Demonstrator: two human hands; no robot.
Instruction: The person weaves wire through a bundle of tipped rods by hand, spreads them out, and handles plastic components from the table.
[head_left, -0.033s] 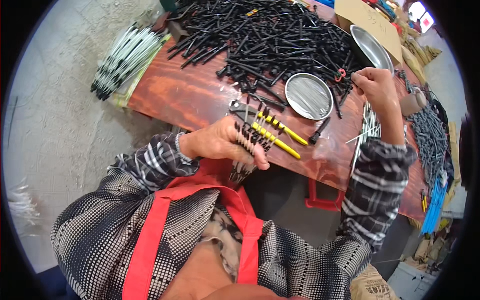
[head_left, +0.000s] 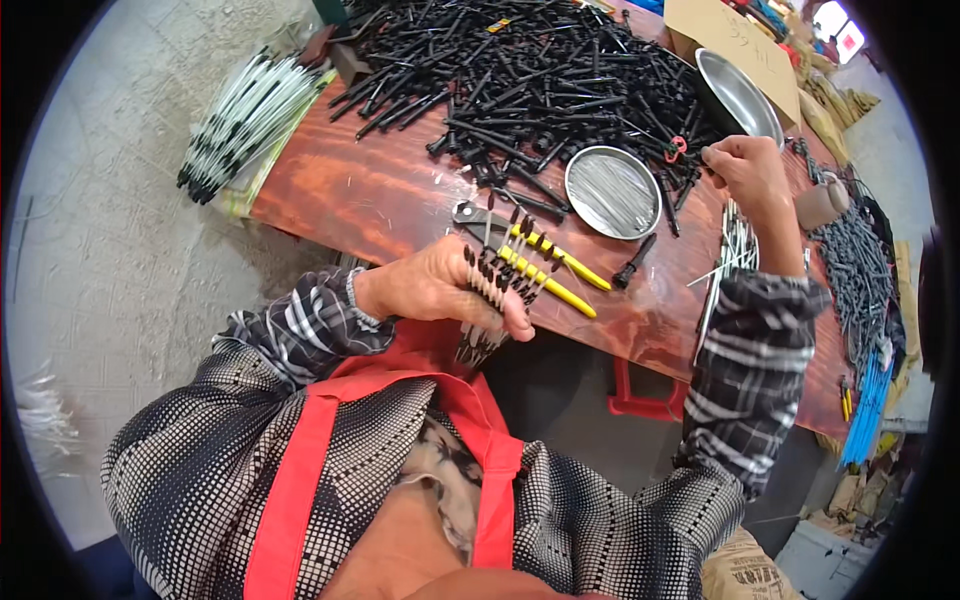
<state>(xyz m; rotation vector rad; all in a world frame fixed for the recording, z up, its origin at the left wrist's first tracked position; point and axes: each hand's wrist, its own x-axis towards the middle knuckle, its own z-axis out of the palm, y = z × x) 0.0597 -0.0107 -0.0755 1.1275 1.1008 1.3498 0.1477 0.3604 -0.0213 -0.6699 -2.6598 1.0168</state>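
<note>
My left hand is closed around a bundle of thin pale rods with dark tips. The tips fan out above the fingers, and the rods' other ends hang below the hand. Just beyond it, yellow-handled pliers lie on the table, partly hidden behind the rods. My right hand is raised over the table's right side, its thumb and fingers pinched together. Whatever the pinch holds is too small to make out. Beside its fingertips is a small red loop-shaped thing, at the edge of a heap of black rod-like plastic parts.
A round metal dish holds thin clear strips on the reddish wooden table. An oval metal tray leans by a cardboard box. White rods with black ends lie at far left; grey parts are heaped at right.
The view has shifted very slightly, so the table and its things sit a little further left. Both hands keep their poses.
</note>
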